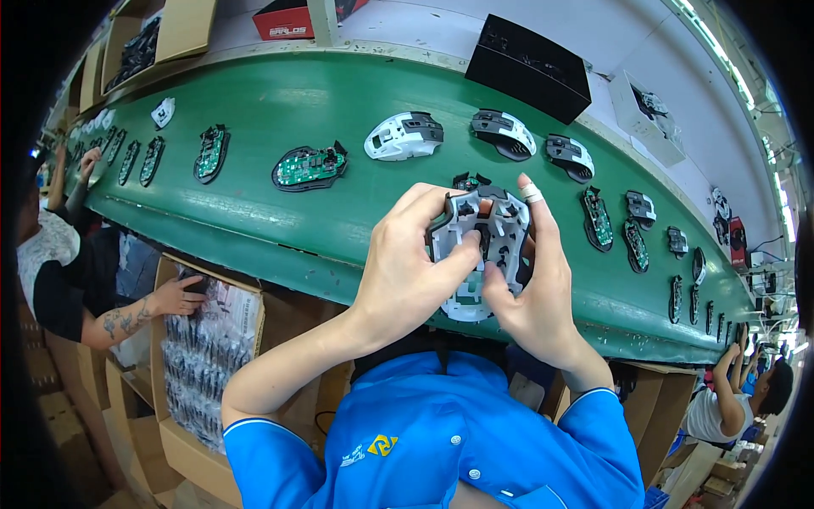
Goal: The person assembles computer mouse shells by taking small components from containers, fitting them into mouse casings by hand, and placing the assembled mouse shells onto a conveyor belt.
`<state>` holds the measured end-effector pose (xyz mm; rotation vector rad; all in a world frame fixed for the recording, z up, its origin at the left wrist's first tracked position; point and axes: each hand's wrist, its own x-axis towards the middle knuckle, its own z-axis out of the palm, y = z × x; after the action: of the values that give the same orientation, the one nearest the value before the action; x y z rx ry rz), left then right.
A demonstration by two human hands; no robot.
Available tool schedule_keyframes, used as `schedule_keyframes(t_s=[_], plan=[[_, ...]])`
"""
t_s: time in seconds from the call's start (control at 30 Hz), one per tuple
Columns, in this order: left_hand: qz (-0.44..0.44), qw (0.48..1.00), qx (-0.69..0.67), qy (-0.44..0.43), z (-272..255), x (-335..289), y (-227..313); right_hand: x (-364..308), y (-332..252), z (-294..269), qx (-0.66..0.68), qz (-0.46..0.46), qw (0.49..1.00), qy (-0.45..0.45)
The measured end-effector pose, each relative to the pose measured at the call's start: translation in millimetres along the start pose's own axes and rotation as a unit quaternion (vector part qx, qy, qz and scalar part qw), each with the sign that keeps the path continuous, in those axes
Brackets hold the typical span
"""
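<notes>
A white and black computer mouse top shell (pixel 468 310) is held over the near edge of the green conveyor belt, its hollow inside facing me. My left hand (pixel 405 259) grips the shell's left side, with the thumb pressed into the middle of the inside. From the other side my right hand (pixel 543 293) closes around it, the thumb inside beside the left thumb. A white wrap circles a raised finger of that hand. What the thumbs press on is too small to make out. Just behind the hands, a dark part with a circuit board (pixel 471 181) is mostly hidden.
Mouse bases with green circuit boards (pixel 310 168) and assembled-looking white and black shells (pixel 405 136) lie along the green belt (pixel 254 102). A black box (pixel 530 72) stands at its far edge. At left, a co-worker's hand (pixel 180 295) rests over a carton of bagged parts (pixel 212 356).
</notes>
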<state>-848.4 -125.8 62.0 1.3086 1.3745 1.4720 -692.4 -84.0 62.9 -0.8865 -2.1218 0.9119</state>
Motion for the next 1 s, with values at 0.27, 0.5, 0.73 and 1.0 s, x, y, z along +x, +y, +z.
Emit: schedule_keyframes(t_s=[0.27,0.5,0.73,1.0], plan=[[0.019,0.999,0.017,-0.04,-0.9,-0.9,-4.7,3.2,0.7,-5.7,0.096,0.025,0.995,-0.018],[0.087,0.993,0.04,-0.066,0.9,-9.3,1.6,-0.8,-1.9,-6.3,0.184,0.052,0.979,0.068],[0.102,0.993,0.048,-0.032,2.5,-15.6,-1.8,-1.9,-3.1,1.6,0.177,0.064,0.98,0.069],[0.141,0.987,0.079,-0.025,2.1,-13.5,1.1,-1.3,-9.1,4.3,0.172,0.087,0.978,0.078]])
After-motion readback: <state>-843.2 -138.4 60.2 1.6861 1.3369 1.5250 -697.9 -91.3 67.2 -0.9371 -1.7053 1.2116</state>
